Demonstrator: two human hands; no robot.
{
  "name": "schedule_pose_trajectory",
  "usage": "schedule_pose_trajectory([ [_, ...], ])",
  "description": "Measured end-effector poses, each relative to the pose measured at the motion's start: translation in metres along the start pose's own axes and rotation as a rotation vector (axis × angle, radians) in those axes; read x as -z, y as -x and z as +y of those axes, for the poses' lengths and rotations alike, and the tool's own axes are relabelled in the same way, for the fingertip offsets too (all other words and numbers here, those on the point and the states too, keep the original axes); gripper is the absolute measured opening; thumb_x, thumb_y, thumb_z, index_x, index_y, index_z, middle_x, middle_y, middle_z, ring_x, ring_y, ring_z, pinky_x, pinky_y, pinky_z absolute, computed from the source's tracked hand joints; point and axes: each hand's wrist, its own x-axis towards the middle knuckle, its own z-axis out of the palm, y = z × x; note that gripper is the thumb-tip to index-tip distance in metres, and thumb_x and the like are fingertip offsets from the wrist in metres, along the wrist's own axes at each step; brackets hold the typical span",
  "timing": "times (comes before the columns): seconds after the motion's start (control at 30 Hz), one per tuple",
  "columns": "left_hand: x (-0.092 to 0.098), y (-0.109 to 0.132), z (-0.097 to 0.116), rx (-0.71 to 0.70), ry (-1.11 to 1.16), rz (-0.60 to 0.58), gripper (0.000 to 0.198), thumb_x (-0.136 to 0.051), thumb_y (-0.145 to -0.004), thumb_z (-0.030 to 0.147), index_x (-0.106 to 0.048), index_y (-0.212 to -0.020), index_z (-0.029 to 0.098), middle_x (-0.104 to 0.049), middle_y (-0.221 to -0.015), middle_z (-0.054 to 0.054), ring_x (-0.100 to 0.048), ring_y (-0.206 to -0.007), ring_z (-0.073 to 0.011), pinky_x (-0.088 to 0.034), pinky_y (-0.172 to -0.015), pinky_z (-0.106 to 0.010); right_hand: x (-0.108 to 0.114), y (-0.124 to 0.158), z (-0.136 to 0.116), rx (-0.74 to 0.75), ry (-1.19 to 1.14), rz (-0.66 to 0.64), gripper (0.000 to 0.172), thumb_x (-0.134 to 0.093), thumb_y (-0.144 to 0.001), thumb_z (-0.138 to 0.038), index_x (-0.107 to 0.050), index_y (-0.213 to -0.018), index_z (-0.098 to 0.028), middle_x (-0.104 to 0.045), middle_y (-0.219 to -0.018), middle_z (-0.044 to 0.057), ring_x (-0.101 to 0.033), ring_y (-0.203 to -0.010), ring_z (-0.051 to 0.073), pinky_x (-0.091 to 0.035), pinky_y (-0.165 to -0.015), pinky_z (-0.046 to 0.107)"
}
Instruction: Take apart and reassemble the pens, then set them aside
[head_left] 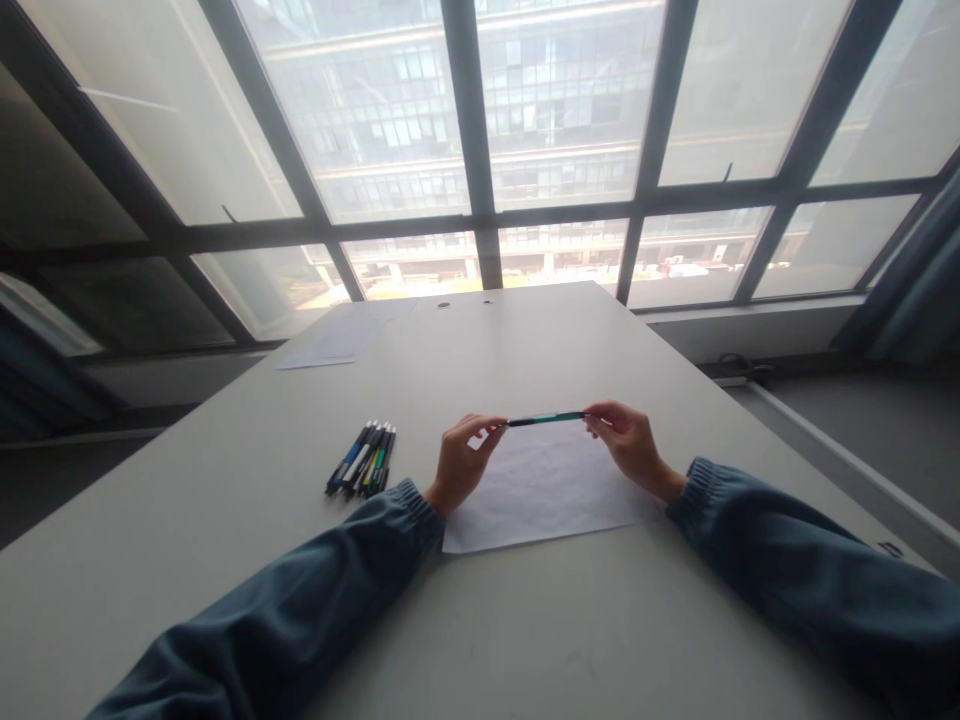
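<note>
White, smooth table (262, 560) fills my remote view up to dark-framed windows (555, 110). Slim, glossy pens (364, 458) lie bunched beside the left hand (463, 462), a flat sheet (330, 342) farther off. I see left and right hand (630, 442) fingertips pinching the green pen (546, 418) by its ends, near the rippled paper's (547, 490) far edge.

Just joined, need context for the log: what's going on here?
A person holds a green-and-black pen roughly level, the left hand pinching one end and the right hand the other. A white sheet lies on the table near the hands. A cluster of pens lies left of the left hand.
</note>
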Motion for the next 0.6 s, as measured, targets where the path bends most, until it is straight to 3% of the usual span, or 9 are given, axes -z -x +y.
schedule_pose_trajectory([
  [0.6,0.0001,0.0008,0.0001,0.011,0.028,-0.022,0.013,-0.067,-0.091,0.03,-0.076,-0.096,0.021,-0.075,-0.083,-0.004,-0.064,-0.072,-0.0146,-0.052,-0.067,-0.027,-0.0003,0.0005,-0.0008,0.01,0.012,0.016,0.03,-0.077,-0.079,-0.046,-0.072,-0.086,-0.018,-0.069,-0.073,0.005,-0.061,-0.06,0.015,-0.053,-0.054,0.03],
])
